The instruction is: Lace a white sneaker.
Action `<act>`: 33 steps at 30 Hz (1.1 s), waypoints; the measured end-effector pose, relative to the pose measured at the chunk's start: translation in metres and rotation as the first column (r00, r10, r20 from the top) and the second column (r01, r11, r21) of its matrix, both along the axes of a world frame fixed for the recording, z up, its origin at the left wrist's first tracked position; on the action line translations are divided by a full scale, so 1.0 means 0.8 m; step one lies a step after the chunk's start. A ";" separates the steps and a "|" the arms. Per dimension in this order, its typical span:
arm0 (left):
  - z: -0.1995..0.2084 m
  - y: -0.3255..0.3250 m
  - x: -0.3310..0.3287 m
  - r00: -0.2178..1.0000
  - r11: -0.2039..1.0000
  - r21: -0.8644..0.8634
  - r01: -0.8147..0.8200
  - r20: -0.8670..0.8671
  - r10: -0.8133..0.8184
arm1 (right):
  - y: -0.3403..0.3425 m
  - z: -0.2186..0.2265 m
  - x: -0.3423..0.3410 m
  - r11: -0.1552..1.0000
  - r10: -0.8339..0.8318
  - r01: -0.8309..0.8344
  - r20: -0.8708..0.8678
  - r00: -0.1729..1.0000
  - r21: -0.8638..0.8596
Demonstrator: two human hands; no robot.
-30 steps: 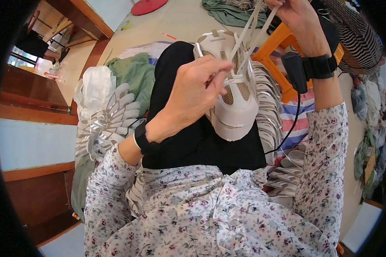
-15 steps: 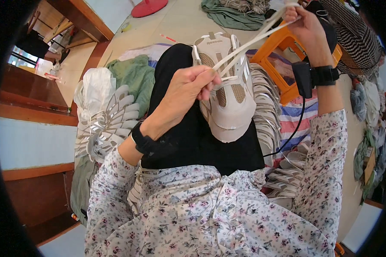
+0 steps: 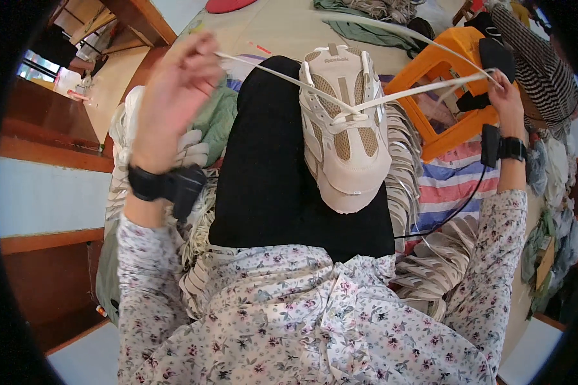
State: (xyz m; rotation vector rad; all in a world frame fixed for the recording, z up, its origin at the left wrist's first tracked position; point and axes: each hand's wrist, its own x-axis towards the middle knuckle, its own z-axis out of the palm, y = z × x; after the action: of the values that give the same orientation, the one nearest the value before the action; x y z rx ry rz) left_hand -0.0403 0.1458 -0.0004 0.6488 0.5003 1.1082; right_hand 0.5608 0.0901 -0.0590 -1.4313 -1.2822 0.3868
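Observation:
A beige shoe upper [image 3: 353, 135] with tan mesh panels rests on my black-clad lap, its toe towards me. A cream shoelace [image 3: 408, 94] passes through its lowest eyelets and spreads out to both sides. At the left, my left hand [image 3: 183, 90], smeared by motion, is raised with one lace end pulled straight from its fingertips. Out to the right, my right hand [image 3: 506, 99] pinches the other part of the lace; a loose length arcs away above it. Both hands are apart from the upper.
An orange plastic stool [image 3: 433, 138] stands at the right. Stacked shoe parts [image 3: 401, 160] lie beside my right leg, more [image 3: 430, 269] nearer me. Green cloth [image 3: 215, 119] and further pieces are at the left. A striped sheet [image 3: 453, 176] covers the floor beside the stool.
My left hand has moved from the upper out to the left, drawing its lace end along. My right hand has dropped lower and farther right, and the lace now spreads both ways.

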 end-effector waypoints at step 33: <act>-0.061 -0.019 0.113 0.560 0.567 0.542 0.621 -0.812 0.164 | -0.049 0.040 -0.363 0.800 0.451 -0.534 -0.312 0.836 -0.275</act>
State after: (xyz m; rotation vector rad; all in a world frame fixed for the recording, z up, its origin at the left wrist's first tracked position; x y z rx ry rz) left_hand 0.0498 0.1307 -0.0493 2.0716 0.6223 0.6101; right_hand 0.2706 0.0512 -0.0271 -1.2666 -1.4329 1.1629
